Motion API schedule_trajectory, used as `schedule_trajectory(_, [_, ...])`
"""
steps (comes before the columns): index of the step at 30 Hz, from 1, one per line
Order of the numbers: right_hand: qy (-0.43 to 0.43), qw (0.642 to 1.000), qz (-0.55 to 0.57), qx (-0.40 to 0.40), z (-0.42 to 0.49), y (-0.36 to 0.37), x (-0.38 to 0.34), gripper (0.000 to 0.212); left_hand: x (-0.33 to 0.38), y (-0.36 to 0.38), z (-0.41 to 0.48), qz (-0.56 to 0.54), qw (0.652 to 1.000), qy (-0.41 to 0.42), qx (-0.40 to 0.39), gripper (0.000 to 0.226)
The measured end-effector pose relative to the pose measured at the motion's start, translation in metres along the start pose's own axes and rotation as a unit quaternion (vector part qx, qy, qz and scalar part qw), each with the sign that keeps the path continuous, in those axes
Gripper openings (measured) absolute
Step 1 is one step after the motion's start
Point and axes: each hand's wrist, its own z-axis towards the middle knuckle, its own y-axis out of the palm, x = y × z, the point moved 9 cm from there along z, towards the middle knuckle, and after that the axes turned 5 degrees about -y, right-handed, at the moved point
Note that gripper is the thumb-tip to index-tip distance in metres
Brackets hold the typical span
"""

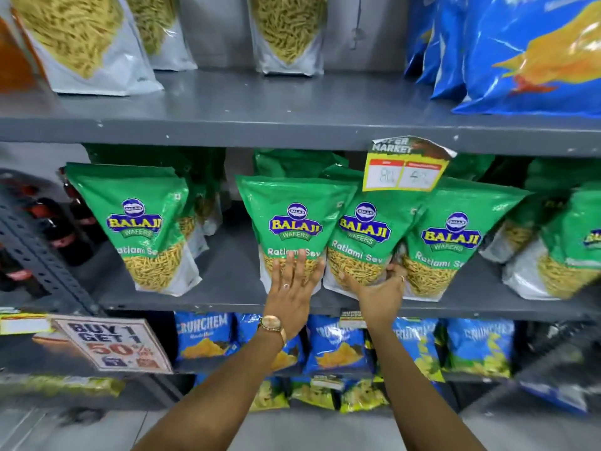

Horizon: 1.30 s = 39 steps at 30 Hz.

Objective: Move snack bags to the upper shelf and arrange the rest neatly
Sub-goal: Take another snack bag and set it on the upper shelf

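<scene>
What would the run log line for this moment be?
left hand: flat on middle green bag | right hand: gripping next green bag at base | upper shelf: gap free | stage: straightening

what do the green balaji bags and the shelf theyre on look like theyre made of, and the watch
Green Balaji bags: glossy plastic film, going by the sheen and creases, with a clear lower window showing the sev.
Shelf: looks like grey painted metal, matte; small chips show along the upper shelf's edge.
Watch on the left wrist: gold-toned and shiny, probably metal, though blur leaves that open.
</scene>
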Motion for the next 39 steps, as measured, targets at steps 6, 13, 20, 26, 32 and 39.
schedule_trajectory(6, [-0.028,0.998,-0.049,-0.005,0.002,0.006,-0.001,0.096,0.000,0.000,-0.001,-0.042,0.998,-0.011,0.038,0.116])
schedule_trajectory(13, [0.002,0.995,0.099,0.001,-0.010,0.001,0.015,0.074,0.000,-0.007,-0.005,-0.038,0.996,-0.003,0.075,0.101])
schedule_trajectory(20, [0.012,0.994,0.106,0.022,-0.038,-0.035,0.021,0.101,-0.002,-0.008,-0.003,-0.015,0.998,-0.016,0.051,0.089])
schedule_trajectory(26, [-0.021,0.975,0.221,0.006,-0.068,-0.078,0.022,0.063,0.002,-0.013,-0.007,-0.042,0.999,0.002,-0.001,0.075])
schedule_trajectory(32, [-0.075,0.962,0.261,-0.040,-0.086,-0.116,-0.021,0.073,-0.004,-0.054,-0.012,-0.252,0.966,-0.049,-0.031,0.053])
schedule_trajectory(39, [-0.179,0.929,0.314,-0.078,-0.103,-0.143,-0.119,0.068,0.006,-0.175,-0.019,-0.675,0.735,-0.070,0.003,0.035])
